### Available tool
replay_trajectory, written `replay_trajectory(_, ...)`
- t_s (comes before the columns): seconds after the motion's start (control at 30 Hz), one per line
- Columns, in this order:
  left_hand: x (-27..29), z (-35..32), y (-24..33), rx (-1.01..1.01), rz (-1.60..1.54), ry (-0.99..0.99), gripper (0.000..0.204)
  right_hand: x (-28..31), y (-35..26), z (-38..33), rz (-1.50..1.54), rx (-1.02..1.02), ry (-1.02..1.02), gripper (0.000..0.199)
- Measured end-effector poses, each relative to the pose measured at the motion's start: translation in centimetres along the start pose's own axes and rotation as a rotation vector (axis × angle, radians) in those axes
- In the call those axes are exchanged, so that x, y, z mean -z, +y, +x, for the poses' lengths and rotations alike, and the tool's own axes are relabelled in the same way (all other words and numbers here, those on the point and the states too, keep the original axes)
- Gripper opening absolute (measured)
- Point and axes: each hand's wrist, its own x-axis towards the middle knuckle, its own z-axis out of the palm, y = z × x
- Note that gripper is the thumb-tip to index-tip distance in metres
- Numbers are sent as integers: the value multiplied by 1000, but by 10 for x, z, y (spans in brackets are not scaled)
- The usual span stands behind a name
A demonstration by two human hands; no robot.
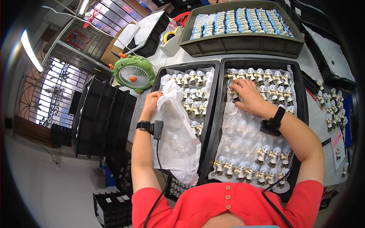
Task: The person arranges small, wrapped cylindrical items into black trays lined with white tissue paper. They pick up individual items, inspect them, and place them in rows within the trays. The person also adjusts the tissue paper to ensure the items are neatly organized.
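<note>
My left hand (151, 103) is closed on the upper edge of a crumpled white paper sheet (176, 140). The sheet hangs down over the left black tray (215, 81) and hides part of its rows of small figurines. In the right black tray (300, 89), my right hand (249, 98) has its fingers curled round a small pale-haired figurine (232, 92) at the left end of a row. Part of that figurine is hidden under the fingers. More figurines (259, 75) lie in rows at the tray's far end, and others (241, 171) near me, on white paper lining (243, 129).
A large grey-green bin (243, 47) of blue-and-white pieces stands behind the trays. A green fan (133, 74) sits at the far left, beside stacked black trays (102, 117). Loose figurines (334, 104) lie on the table at right. Cables run from both wrists.
</note>
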Motion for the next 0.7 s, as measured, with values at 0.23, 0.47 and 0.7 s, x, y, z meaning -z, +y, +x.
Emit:
replay_trajectory(0.23, -1, -5, 0, -15, -137, 28, 22, 1, 0, 1, 2, -7, -10, 55)
replay_trajectory(0.47, 1, -6, -6, -30, -93, 63, 13, -1, 0, 1, -20, 42, 63, 51)
replay_trajectory(0.7, -5, -19, -8, -126, -226, 179, 15, 3, -6, 3, 4, 38, 15, 49)
